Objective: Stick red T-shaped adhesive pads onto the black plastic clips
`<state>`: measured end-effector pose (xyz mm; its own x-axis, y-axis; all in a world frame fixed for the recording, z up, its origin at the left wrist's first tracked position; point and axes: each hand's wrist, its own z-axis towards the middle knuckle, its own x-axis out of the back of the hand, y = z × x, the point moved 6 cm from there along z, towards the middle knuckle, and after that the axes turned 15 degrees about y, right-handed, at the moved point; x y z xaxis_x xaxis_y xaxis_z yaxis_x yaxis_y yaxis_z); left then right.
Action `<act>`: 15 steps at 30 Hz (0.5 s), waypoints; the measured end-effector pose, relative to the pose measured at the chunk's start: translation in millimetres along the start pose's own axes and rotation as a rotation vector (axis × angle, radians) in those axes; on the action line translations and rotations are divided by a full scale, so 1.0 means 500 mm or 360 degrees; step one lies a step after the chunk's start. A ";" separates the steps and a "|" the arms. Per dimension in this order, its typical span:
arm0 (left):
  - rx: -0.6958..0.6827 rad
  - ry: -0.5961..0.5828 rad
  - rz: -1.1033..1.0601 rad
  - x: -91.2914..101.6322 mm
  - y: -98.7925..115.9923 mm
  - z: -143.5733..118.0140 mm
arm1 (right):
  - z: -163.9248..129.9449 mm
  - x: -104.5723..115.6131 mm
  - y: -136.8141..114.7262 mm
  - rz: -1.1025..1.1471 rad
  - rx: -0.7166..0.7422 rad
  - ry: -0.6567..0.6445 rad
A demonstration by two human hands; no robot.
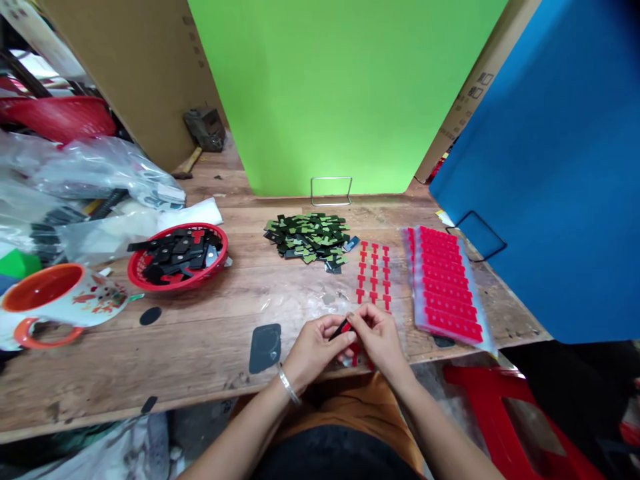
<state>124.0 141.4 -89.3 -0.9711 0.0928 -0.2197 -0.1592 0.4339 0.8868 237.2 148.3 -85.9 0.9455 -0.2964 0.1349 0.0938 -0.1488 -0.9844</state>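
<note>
At the table's front edge my left hand (311, 348) is closed on a small flat black piece (339, 330). My right hand (379, 339) meets it from the other side, its thumb and finger pinched at a red sticker (348, 327) on the piece. The fingers partly cover both. Just beyond my hands lies a clear sheet with rows of red T-shaped stickers (374, 270); its near end runs under my hands. Farther back is a loose heap of flat black and green-looking pieces (310, 237).
On the right lies a stack of red sticker sheets (447, 287). A red basket (225, 248) of black pieces and a floral mug (97, 297) stand left. Green (345, 93) and blue (545, 180) panels rise behind. A dark flat plate (265, 348) lies left of my hands.
</note>
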 end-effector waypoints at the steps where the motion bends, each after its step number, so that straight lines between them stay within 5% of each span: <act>1: 0.0000 0.0067 0.0024 0.007 -0.006 0.002 | -0.003 -0.006 0.005 -0.0011 0.0006 0.0009; 9: 0.0065 0.0362 0.0010 0.074 -0.036 0.003 | -0.012 -0.027 0.023 -0.0225 0.0164 -0.0059; 12: -0.0135 0.0644 0.0005 0.159 0.013 0.017 | -0.006 -0.017 0.023 -0.0251 0.0180 -0.0075; 15: -0.0489 0.1017 0.0042 0.284 0.109 0.029 | -0.004 -0.012 0.017 -0.0257 0.0203 -0.0109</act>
<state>-19.7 191.0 -78.2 -0.8745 -0.4851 0.0015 -0.0856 0.1574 0.9838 231.9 146.9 -94.7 0.9335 -0.2132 0.2883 0.2802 -0.0676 -0.9575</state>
